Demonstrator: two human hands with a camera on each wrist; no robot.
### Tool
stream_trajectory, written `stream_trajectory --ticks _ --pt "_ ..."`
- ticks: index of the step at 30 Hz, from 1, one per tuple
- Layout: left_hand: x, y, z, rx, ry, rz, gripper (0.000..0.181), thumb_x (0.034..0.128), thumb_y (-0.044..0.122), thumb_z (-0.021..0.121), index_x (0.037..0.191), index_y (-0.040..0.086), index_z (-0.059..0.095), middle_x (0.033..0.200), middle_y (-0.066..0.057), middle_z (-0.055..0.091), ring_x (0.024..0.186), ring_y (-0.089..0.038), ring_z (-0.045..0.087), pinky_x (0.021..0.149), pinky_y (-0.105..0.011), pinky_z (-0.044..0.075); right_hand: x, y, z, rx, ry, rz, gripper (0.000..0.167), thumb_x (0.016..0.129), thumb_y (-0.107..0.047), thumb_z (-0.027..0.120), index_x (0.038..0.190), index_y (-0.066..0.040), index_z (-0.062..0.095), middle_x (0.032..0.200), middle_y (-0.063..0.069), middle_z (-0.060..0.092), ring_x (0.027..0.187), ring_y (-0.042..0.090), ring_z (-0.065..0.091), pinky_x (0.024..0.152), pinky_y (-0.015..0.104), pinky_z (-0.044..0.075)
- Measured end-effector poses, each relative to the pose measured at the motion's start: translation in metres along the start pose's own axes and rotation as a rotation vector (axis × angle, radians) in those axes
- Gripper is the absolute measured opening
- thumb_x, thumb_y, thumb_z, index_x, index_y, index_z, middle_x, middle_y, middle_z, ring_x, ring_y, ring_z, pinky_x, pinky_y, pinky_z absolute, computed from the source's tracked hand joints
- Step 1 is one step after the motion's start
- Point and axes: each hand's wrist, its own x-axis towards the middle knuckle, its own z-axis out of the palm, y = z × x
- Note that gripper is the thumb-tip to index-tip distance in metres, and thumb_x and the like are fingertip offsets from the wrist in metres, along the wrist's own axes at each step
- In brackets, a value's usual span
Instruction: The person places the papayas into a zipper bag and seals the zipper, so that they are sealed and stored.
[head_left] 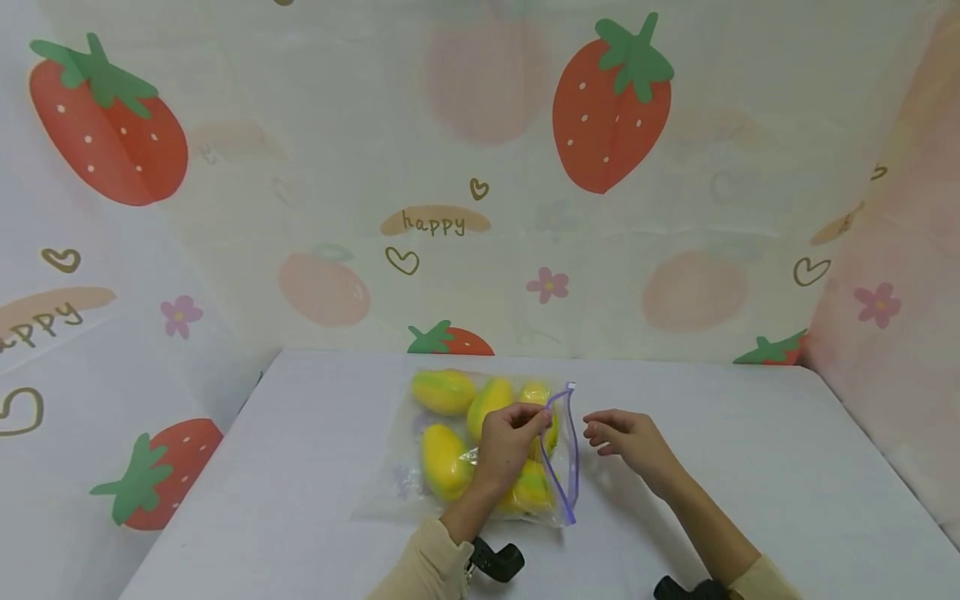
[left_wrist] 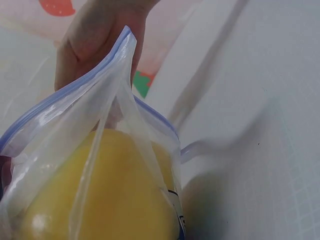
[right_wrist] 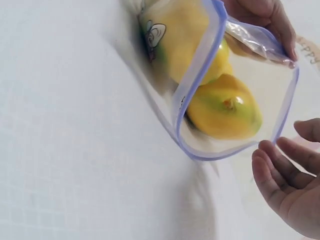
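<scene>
A clear zip bag (head_left: 405, 492) with a purple zip edge lies on the table, holding several yellow-green mangoes (head_left: 444, 390). My left hand (head_left: 510, 442) pinches the upper rim of the bag's mouth between thumb and fingers. The mouth gapes to the right, and a mango (right_wrist: 225, 107) shows inside it in the right wrist view. Just right of the opening, my right hand (head_left: 630, 446) holds nothing, its fingers loosely bent. In the right wrist view its fingertips (right_wrist: 265, 146) come close to the purple rim; whether they touch it I cannot tell.
A white cloth covers the table (head_left: 750, 467). Behind and at both sides hang printed sheets with strawberries (head_left: 613, 117) and hearts. Black wrist devices (head_left: 498, 561) sit on both of my wrists.
</scene>
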Motion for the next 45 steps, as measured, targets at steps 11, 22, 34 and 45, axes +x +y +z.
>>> stream_trajectory --ticks 11,22,34,45 --pt "0.0 -0.003 0.0 0.014 -0.005 -0.003 0.024 0.0896 0.035 0.069 0.097 0.013 0.076 0.09 -0.002 0.073 0.079 -0.01 0.06 0.07 -0.017 0.051 0.021 -0.002 -0.002 0.128 0.058 0.13 0.043 0.098 -0.024 0.055 0.121 0.013 0.059 0.091 0.007 0.071 0.08 0.014 0.067 0.073 0.03 0.058" --pt "0.001 0.0 -0.002 0.018 -0.009 -0.002 0.026 0.0896 0.035 0.069 0.098 0.011 0.076 0.091 -0.004 0.073 0.08 -0.011 0.059 0.069 -0.016 0.049 0.039 -0.014 0.003 0.032 0.093 0.162 0.049 0.1 -0.032 0.053 0.119 0.011 0.061 0.104 0.025 0.069 0.079 0.017 0.067 0.071 0.029 0.058" --pt "-0.002 -0.003 0.0 0.015 -0.012 -0.022 0.023 0.0904 0.031 0.069 0.099 0.01 0.076 0.091 -0.006 0.072 0.077 -0.01 0.056 0.065 -0.016 0.046 0.063 -0.008 0.006 0.073 0.075 0.257 0.05 0.099 -0.034 0.053 0.119 0.011 0.061 0.1 0.017 0.071 0.079 0.016 0.067 0.074 0.03 0.058" --pt "-0.003 -0.002 -0.001 0.027 -0.016 -0.012 0.023 0.0904 0.032 0.069 0.098 0.011 0.076 0.09 -0.005 0.072 0.076 -0.009 0.055 0.063 -0.016 0.046 0.069 -0.014 0.015 0.071 0.116 0.242 0.042 0.097 -0.026 0.057 0.113 0.013 0.063 0.085 0.01 0.07 0.067 0.012 0.066 0.067 0.027 0.058"
